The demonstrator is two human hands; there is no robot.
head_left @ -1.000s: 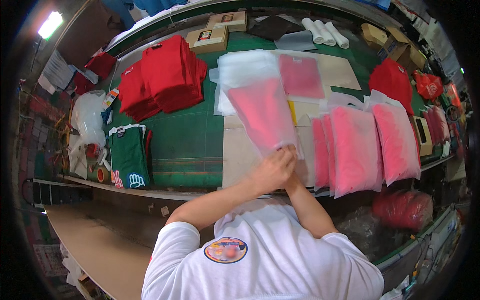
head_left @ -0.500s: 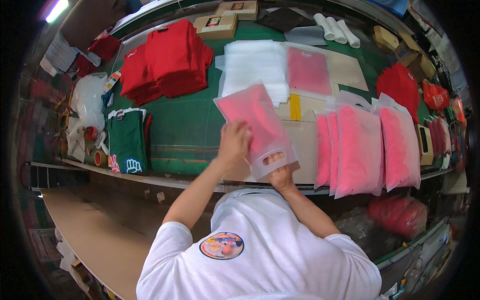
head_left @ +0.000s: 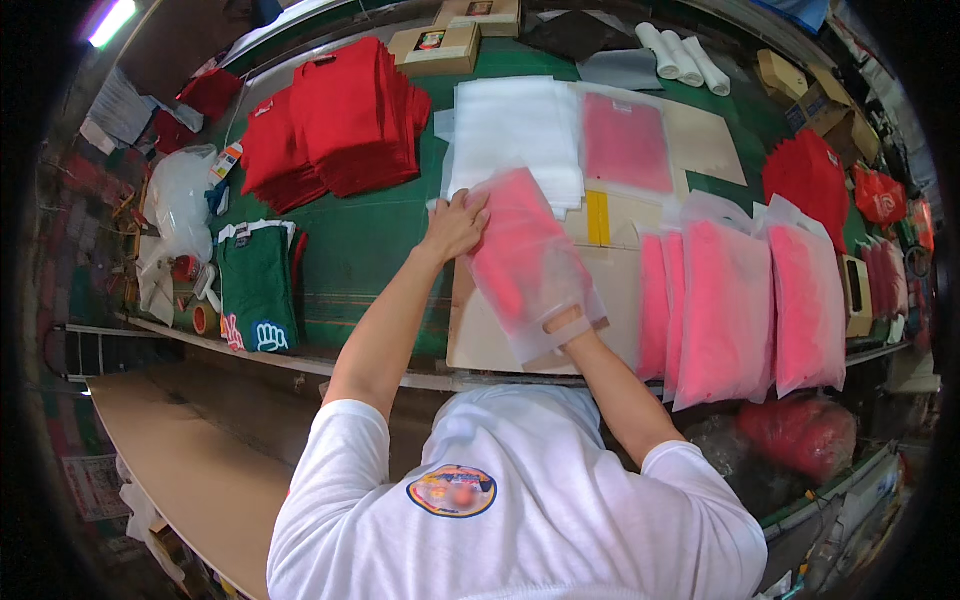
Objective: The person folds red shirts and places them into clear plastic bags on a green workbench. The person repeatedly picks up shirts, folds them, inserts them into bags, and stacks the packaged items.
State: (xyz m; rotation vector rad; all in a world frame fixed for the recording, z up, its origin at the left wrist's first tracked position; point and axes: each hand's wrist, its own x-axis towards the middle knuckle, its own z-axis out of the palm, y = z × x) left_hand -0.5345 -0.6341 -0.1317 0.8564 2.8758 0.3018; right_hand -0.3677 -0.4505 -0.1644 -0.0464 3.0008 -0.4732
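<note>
A frosted plastic bag with a die-cut handle hole holds folded red cloth that looks pink through the film. It slants over the bench in front of me, handle end toward me. Fingers of my left hand are closed on the bag's far left edge. My right hand is inside the bag, its forearm entering at the handle end; the fingers are blurred by the film. Beyond the bag lies a stack of empty white frosted bags, beside a flat filled bag.
Several filled bags stand at right. A red garment pile sits at far left, with a folded green garment nearer. Tape, a cardboard box, white rolls and another red pile surround the green bench top.
My left hand has moved from the bag's near left side to its far left edge. My right hand has pushed from the handle hole deeper into the bag.
</note>
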